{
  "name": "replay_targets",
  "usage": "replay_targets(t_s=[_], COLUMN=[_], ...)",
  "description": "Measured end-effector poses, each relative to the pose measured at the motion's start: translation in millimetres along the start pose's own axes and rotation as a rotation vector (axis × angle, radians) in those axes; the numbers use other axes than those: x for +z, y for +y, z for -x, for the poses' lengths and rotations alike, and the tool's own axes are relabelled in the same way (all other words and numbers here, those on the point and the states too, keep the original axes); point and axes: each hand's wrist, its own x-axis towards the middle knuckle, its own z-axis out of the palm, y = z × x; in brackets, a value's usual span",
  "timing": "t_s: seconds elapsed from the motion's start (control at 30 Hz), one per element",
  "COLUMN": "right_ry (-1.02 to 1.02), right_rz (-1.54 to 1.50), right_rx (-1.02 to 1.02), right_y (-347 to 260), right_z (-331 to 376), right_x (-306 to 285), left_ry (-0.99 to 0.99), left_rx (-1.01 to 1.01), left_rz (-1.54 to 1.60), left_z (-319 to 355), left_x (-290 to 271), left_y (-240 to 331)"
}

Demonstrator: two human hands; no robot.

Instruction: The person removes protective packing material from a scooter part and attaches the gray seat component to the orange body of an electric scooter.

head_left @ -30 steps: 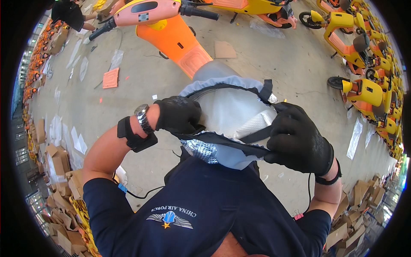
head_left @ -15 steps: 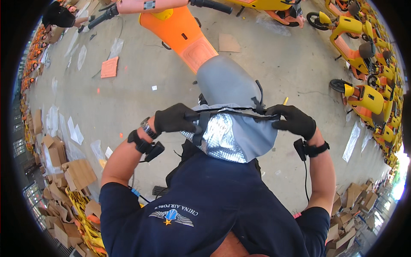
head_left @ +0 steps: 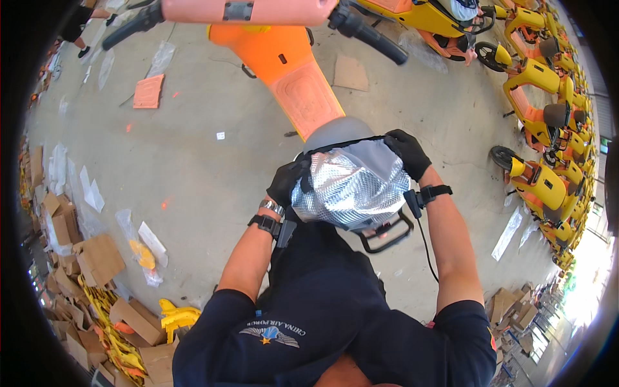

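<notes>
Head view, gloved left hand (head_left: 289, 184) gripping left edge of silvery cover (head_left: 353, 187), gloved right hand (head_left: 407, 153) gripping its upper right edge, cover over rear of gray seat (head_left: 342, 131), orange scooter (head_left: 274, 61) beyond, black loop handle (head_left: 405, 229) below cover.

I'm counting 1 gloved left hand (head_left: 288, 183), 1 gloved right hand (head_left: 407, 153), 1 silvery cover (head_left: 351, 185), 1 wristwatch (head_left: 271, 207) and 2 wrist straps (head_left: 434, 193). I'm also seeing 1 co-worker (head_left: 75, 27), 1 orange scooter (head_left: 271, 55) and 1 coral panel (head_left: 149, 91). Yellow scooters (head_left: 545, 187) are crowding together over there, perhaps 10 or more.
</notes>
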Motion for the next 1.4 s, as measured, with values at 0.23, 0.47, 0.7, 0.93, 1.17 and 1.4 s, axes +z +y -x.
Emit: replay_targets(t_s=[0.23, 0.47, 0.7, 0.93, 1.17, 1.4], right_ry=[-0.028, -0.207, -0.27, -0.009, 0.107, 0.081], right_rz=[0.337, 0.658, 0.919, -0.013, 0.676, 0.409], right_rx=[0.021, 0.25, -0.43, 0.045, -1.028, -0.057], right_y=[21, 57, 90, 29, 68, 65], right_z=[-143, -172, -132, -69, -51, -61], right_x=[19, -6, -44, -20, -27, -49], left_ry=[0.259, 0.012, 0.136, 0.578, 0.732, 0.89], left_rx=[0.193, 0.153, 0.109, -0.048, 0.252, 0.162], left_rz=[-0.669, -0.896, -0.51, -0.066, -0.389, -0.357], left_z=[-128, -139, -84, -45, -38, -13], left_x=[-61, -91, -19, -4, 40, 63], left_y=[-52, -131, -103, -178, -163, -164])
